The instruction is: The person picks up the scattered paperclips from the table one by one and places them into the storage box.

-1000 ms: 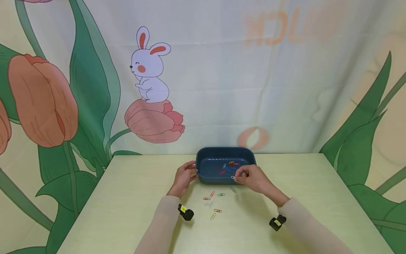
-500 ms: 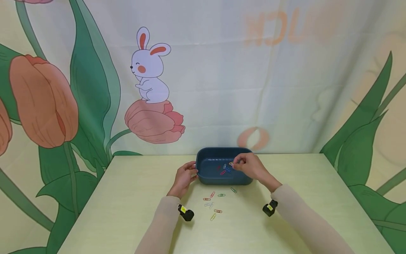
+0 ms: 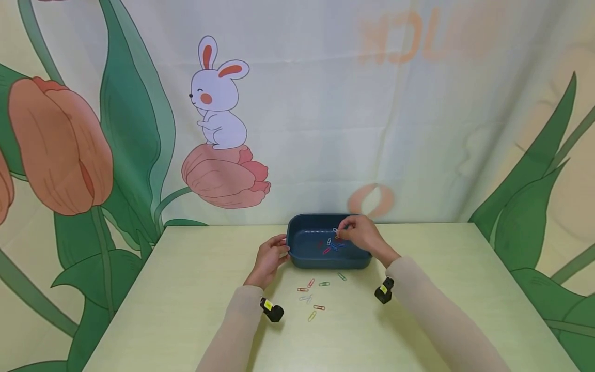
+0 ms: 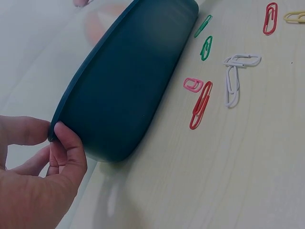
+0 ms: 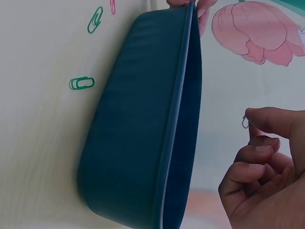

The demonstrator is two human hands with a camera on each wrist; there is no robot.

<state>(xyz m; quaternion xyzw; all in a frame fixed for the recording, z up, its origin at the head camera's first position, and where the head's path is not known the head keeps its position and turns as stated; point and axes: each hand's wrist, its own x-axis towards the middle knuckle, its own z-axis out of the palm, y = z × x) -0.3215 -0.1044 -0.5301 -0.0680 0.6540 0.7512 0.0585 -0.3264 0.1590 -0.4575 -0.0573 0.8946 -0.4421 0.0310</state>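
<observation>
A dark blue rectangular bin (image 3: 307, 262) stands at the back of the table, with several coloured paper clips (image 3: 327, 251) on its floor. My left hand (image 3: 269, 259) pinches the bin's left rim; the left wrist view shows the thumb outside the wall. Over the bin's right part, my right hand (image 3: 364, 235) pinches a white paper clip (image 5: 245, 121) between thumb and forefinger. The clip is above the rim in the right wrist view, and the other fingers are curled below it. In the head view this hand covers part of the bin's inside.
Several loose paper clips lie on the table in front of the bin: green (image 3: 341, 277), red (image 3: 318, 307), yellow (image 3: 312, 315), pink (image 4: 193, 85) and white (image 4: 232, 87). A printed curtain (image 3: 307, 129) hangs right behind the bin.
My right hand has carried the white paper clip from the bin's front edge back over its inside. My left hand has stayed at the left rim.
</observation>
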